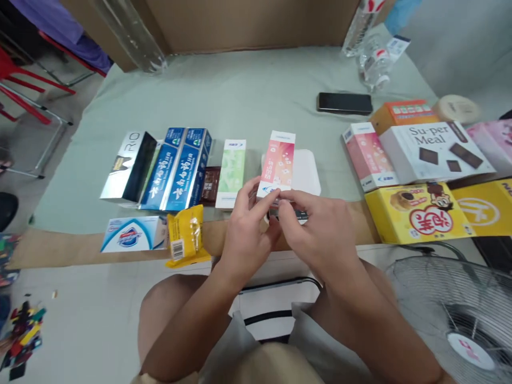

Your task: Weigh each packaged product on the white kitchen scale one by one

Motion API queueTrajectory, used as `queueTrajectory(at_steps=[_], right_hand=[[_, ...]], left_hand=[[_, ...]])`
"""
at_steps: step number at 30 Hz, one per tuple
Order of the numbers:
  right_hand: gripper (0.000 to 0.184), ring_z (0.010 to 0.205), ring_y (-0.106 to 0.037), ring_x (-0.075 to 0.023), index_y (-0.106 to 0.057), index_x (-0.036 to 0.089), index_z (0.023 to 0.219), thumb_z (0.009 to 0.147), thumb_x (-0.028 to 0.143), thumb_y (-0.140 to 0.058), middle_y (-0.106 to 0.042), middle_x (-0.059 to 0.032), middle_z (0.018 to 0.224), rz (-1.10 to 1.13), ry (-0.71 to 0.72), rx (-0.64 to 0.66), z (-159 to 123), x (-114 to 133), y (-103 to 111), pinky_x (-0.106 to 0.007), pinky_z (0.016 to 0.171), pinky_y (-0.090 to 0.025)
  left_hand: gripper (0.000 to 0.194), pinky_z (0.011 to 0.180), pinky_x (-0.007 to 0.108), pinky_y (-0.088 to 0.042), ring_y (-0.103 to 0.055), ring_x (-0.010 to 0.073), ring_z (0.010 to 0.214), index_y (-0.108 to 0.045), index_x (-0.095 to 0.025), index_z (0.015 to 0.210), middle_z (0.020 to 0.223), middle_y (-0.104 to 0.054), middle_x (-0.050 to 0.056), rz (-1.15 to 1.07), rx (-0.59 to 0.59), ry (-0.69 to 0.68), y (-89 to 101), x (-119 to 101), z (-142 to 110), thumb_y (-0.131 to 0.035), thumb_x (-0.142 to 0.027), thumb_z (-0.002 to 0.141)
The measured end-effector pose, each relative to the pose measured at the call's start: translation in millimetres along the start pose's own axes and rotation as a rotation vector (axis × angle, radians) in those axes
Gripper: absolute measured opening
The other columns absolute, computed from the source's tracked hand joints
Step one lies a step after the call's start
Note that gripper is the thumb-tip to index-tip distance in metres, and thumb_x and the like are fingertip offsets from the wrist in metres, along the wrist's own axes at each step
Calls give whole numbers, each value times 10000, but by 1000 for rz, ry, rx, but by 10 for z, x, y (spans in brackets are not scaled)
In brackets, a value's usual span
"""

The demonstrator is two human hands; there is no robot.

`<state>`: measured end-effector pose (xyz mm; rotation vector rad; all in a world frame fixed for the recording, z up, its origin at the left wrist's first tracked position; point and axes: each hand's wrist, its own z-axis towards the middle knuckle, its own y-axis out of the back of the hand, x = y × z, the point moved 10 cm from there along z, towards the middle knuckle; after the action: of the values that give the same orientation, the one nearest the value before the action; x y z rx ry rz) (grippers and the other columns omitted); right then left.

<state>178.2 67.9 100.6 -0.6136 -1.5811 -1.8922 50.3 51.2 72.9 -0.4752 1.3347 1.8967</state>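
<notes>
A pink-and-white carton (279, 160) is held tilted in front of me over the table. My left hand (250, 229) grips its lower left side, with the fingers wrapped round the near end. My right hand (318, 226) pinches at the near end of the same carton, its thumb and index finger close to the left fingertips. Beneath the carton is a white rounded-corner item (308, 170), partly hidden by the hands. A dark strip shows below my right fingers; I cannot make out what it is. Left of the hands lies a green-and-white carton (232, 173).
Left are blue toothpaste boxes (176, 170), a silver-black box (130, 168), a soap box (134, 233) and a yellow packet (186, 234) at the edge. Right are another pink carton (370, 156), a Su-per Meal box (434, 152) and a yellow snack box (418, 213). A phone (344, 103) lies behind; a fan (456, 309) stands right.
</notes>
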Motion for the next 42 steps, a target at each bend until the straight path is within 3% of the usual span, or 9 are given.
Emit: queueTrajectory(at_steps=[4, 7, 11, 16, 20, 25, 31, 36, 42], right_hand=[[287, 669, -713, -194, -791, 252, 833, 893, 322, -519, -799, -14, 745, 55, -70, -73, 48, -457, -13, -303, 620, -424], [255, 790, -735, -227, -741, 231, 896, 909, 356, -519, -799, -49, 844, 56, -112, -174, 99, -723, 32, -335, 685, -484], [223, 995, -726, -238, -683, 215, 995, 926, 318, -498, -787, -95, 1036, 150, 13, -296, 177, -757, 125, -378, 865, -565], [326, 1201, -716, -267, -693, 169, 1173, 934, 287, -504, -779, -146, 1241, 175, 86, -122, 252, -687, -79, -425, 1020, -578], [379, 1185, -740, -255, -698, 169, 1231, 922, 265, -499, -795, -124, 1234, 222, 28, -36, 236, -709, -186, -421, 1034, -589], [356, 1305, -699, -274, -760, 143, 1124, 924, 281, -500, -795, -143, 1251, 272, 16, -206, 226, -728, 78, -423, 1090, -562], [329, 1360, -658, -260, -752, 175, 1137, 943, 278, -507, -767, -134, 1323, 315, -40, -224, 308, -844, 362, -437, 1143, -508], [267, 1368, -637, -309, -742, 197, 1092, 941, 285, -542, -787, -107, 1263, 365, -194, -325, 395, -1203, 705, -528, 1197, -440], [292, 1150, -721, -216, -701, 211, 1008, 1005, 231, -409, -773, -74, 1090, 471, -243, -675, 276, -1692, 1463, -380, 1012, -554]], left_hand=[[397, 1095, 434, -585, -642, 251, 1270, -737, -236, 1228, 1368, -569, 107, 33, 30, 65, -256, 24, 63, -625, -99, 873], [355, 1074, 444, -586, -655, 254, 1216, -721, -201, 1225, 1266, -586, 121, 49, -12, 145, -288, 122, 125, -652, -174, 878], [440, 1084, 454, -567, -630, 265, 1275, -643, -163, 1350, 1318, -623, 155, 78, -13, 194, -314, 248, 241, -628, -322, 940], [490, 1100, 501, -548, -639, 302, 1323, -645, -212, 1395, 1388, -692, 136, 141, 88, 188, -411, 314, 331, -586, -469, 982], [524, 1120, 517, -545, -633, 322, 1368, -645, -234, 1426, 1461, -671, 134, 127, 138, 107, -485, 256, 334, -626, -454, 951], [564, 1101, 453, -581, -631, 310, 1389, -616, -291, 1470, 1595, -562, 103, 93, 213, 23, -606, 87, 327, -682, -306, 910], [545, 975, 388, -637, -737, 276, 1199, -632, -276, 1458, 1613, -540, 112, 102, 222, 68, -732, -253, 515, -638, -262, 914], [509, 924, 318, -633, -738, 207, 1097, -688, -262, 1365, 1412, -701, 66, -44, 263, 120, -1244, -497, 737, -590, -159, 876], [439, 1002, 378, -625, -748, 227, 1117, -704, -246, 1348, 1444, -679, 73, -10, 282, 161, -1689, -434, 857, -646, -243, 913]])
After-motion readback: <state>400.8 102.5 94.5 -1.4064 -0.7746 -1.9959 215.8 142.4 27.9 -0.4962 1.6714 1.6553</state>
